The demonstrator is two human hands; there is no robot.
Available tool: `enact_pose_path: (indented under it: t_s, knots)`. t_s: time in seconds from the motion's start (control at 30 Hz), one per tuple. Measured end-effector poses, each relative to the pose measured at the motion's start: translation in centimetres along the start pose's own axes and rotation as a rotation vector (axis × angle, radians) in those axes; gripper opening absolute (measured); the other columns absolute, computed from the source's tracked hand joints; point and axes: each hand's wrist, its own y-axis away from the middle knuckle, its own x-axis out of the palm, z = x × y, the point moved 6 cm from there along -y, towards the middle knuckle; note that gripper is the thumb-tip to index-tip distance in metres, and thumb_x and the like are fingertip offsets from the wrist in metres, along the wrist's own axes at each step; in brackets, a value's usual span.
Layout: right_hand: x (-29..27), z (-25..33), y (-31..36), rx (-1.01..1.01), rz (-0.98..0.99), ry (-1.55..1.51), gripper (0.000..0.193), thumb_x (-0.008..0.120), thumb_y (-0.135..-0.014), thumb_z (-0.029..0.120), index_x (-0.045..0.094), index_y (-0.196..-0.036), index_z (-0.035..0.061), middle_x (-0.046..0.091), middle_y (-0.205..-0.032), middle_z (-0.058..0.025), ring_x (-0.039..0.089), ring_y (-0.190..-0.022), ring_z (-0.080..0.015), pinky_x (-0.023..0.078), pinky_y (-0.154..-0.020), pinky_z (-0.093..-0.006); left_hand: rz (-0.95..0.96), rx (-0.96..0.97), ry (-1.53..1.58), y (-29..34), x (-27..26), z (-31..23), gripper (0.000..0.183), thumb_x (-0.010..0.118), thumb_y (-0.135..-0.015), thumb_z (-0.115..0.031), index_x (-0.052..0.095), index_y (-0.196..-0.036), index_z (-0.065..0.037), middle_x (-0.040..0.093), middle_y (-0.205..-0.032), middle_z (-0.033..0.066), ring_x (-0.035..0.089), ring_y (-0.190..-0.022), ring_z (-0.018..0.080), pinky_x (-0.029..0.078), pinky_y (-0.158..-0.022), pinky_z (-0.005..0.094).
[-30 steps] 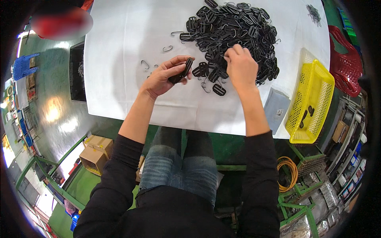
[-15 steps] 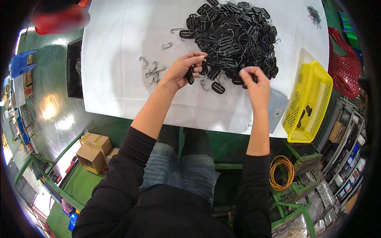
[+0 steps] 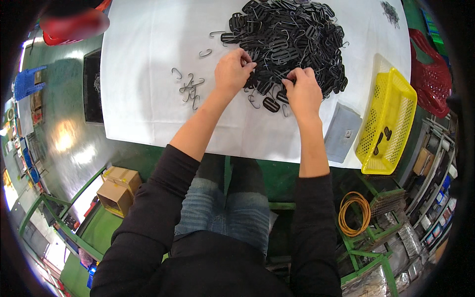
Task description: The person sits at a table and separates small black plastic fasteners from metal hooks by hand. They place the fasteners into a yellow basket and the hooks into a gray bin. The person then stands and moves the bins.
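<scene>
Black buckles (image 3: 292,39) heaped toward the white desk's (image 3: 143,114) far edge! Left grip (image 3: 233,70) at their near-left fringe, fingers curled thumbward; right grip (image 3: 304,93) at the near fringe, almost pinched. Anything held? Can't tell. Working room stretches leftward; yellow basket (image 3: 378,167) flanks the right edge.

Left forearm (image 3: 202,123) slants from near left toward far right, the left grip (image 3: 234,73) curled with fingertips directed right, while the right forearm (image 3: 312,146) runs nearly straight toward the far side, the right grip (image 3: 303,93) slightly nearer, fingers bent, thumb close to forefinger.
</scene>
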Motion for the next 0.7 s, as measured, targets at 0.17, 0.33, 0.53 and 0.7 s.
enact_pose_path:
  t_s: [0.17, 0.33, 0.53, 0.7]
  knots:
    - [0.0, -1.8, 1.3, 0.205, 0.139, -0.639, 0.014, 0.064, -0.073, 0.011, 0.060, -0.082, 0.0018, 0.063, -0.071, -0.0074, 0.057, -0.068, -0.0168, 0.043, -0.064, -0.0287, -0.014, 0.004, 0.059, 0.4, -1.1, 1.2, 0.020, 0.071, -0.068, -0.015, 0.060, -0.079, -0.003, 0.059, -0.071, 0.0079, 0.055, -0.064, 0.0162, 0.043, -0.057, 0.0291]
    - [-0.4, -2.6, 1.7, 0.210, -0.004, -0.456, 0.013, 0.065, -0.072, 0.009, 0.061, -0.083, 0.0016, 0.061, -0.072, -0.0060, 0.057, -0.069, -0.0137, 0.042, -0.063, -0.0264, -0.054, 0.148, 0.077, 2.0, -0.9, -0.4, 0.022, 0.071, -0.069, -0.017, 0.059, -0.082, -0.003, 0.058, -0.074, 0.0079, 0.055, -0.067, 0.0184, 0.044, -0.060, 0.0293]
    - [-0.2, -5.0, 2.3, 0.304, 0.025, -0.815, 0.015, 0.067, -0.072, 0.006, 0.062, -0.085, 0.0014, 0.058, -0.073, 0.0000, 0.049, -0.066, -0.0078, 0.039, -0.061, -0.0213, 0.071, 0.079, 0.052, 4.1, 0.1, -1.9, 0.027, 0.071, -0.069, -0.022, 0.057, -0.085, -0.006, 0.057, -0.078, 0.0076, 0.057, -0.075, 0.0216, 0.045, -0.065, 0.0328]
    - [-0.8, -7.3, 4.6, 0.440, 0.147, -1.511, 0.023, 0.062, -0.077, 0.007, 0.058, -0.099, 0.0021, 0.059, -0.082, -0.0052, 0.053, -0.071, -0.0119, 0.041, -0.055, -0.0216, 0.134, 0.236, -0.146, 5.0, 0.9, -2.9, 0.030, 0.071, -0.070, -0.024, 0.054, -0.089, -0.009, 0.056, -0.085, 0.0060, 0.057, -0.078, 0.0214, 0.046, -0.063, 0.0327]
